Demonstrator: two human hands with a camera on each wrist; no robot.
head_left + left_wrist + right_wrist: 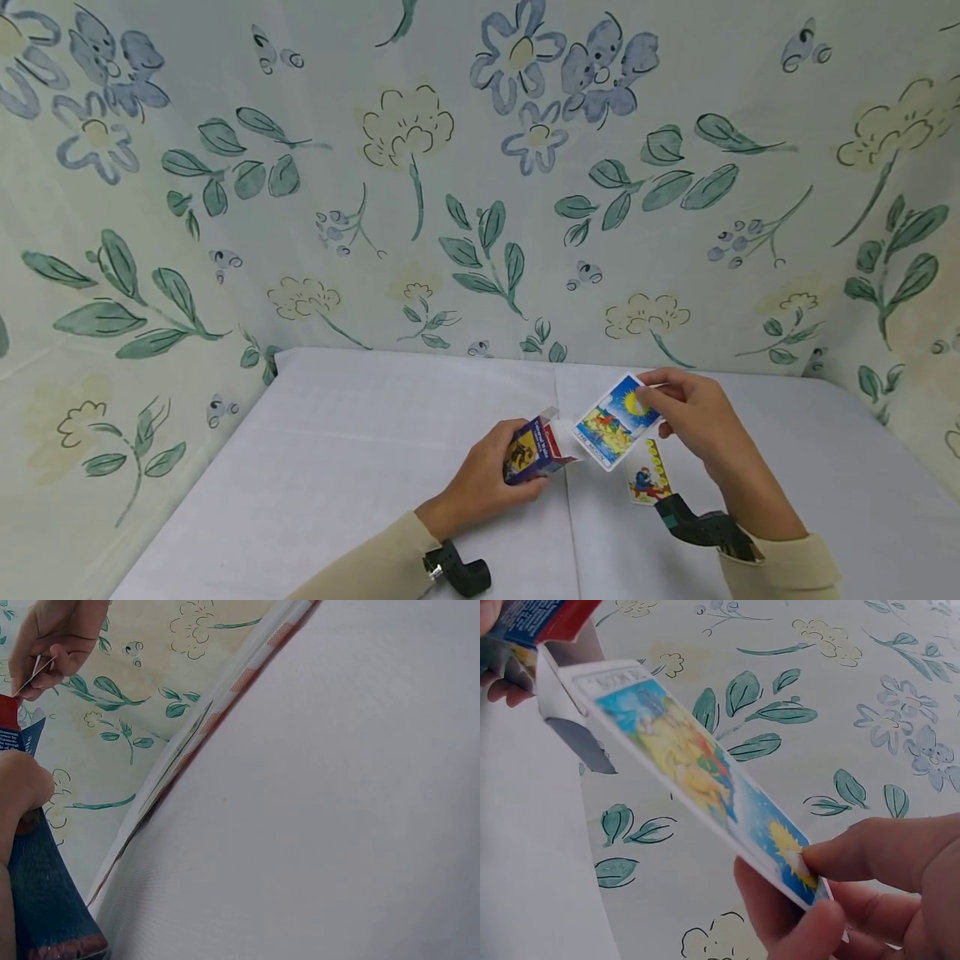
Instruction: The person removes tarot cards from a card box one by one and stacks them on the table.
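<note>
The left hand point(486, 468) is wrapped round a blue printed tarot card box point(531, 452), thumb along its near side, above the middle of the table point(337, 483); the box's open end faces the table's right edge, its flaps point(567, 460) spread. The right hand point(693, 412) pinches a tarot card point(615, 423) by its outer end, thumb over the printed sun and fingers behind. The card hangs just beside the box mouth, right of the table's middle; whether it touches a flap, or has others behind it, I cannot tell. A second card point(649, 479) shows below the right hand, nearer the table's right edge than the box.

The step in hand looks like working the card at the box mouth; in or out cannot be told. For either, the card is best turned until its long sides run parallel to the box walls, since it now slants across the opening. Its lettered end should pass between the flaps, not catch on one. A light pinch near the outer end should keep the card flat, and a soft left grip should keep the cardboard mouth from squeezing narrow. The right forearm would do well to stay clear of the second card.
</note>
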